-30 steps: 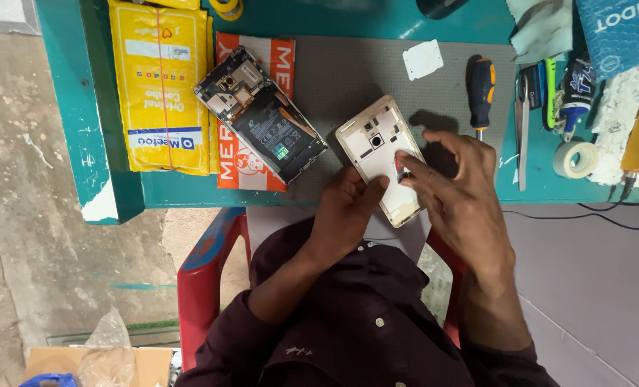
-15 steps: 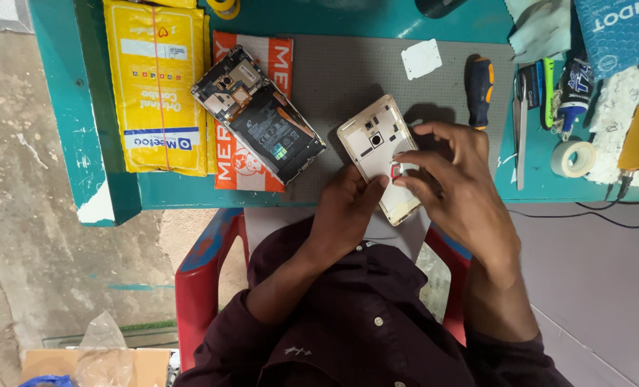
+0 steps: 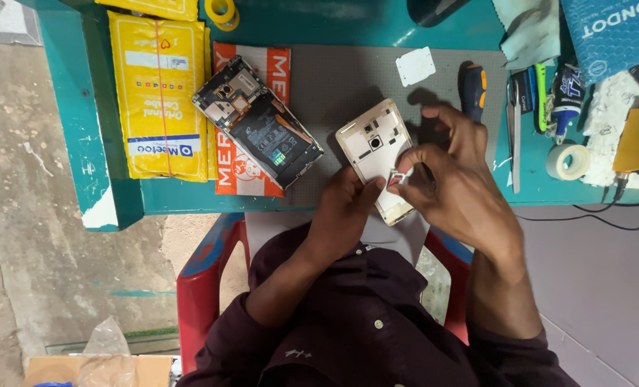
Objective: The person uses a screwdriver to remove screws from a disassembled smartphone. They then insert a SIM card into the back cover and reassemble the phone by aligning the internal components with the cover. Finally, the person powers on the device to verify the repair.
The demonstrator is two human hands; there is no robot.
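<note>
Right now, holding a pale gold phone back cover [image 3: 374,147] over the grey mat [image 3: 334,86], near the table's front edge. Left hand [image 3: 344,208] gripping the cover's lower edge from 7 o'clock, thumb on its inner face. Right hand [image 3: 452,183] closing in from 4 o'clock, fingertips [image 3: 404,188] pinching a small red-and-white piece [image 3: 395,179] against the cover's near corner. Further off at 10 o'clock, an opened phone [image 3: 258,122] lying inside-up across an orange packet [image 3: 251,168], with a yellow packet [image 3: 158,93] beyond. Up at 2 o'clock, a screwdriver [image 3: 474,82]; at 3 o'clock, a tape roll [image 3: 569,161], well apart.
</note>
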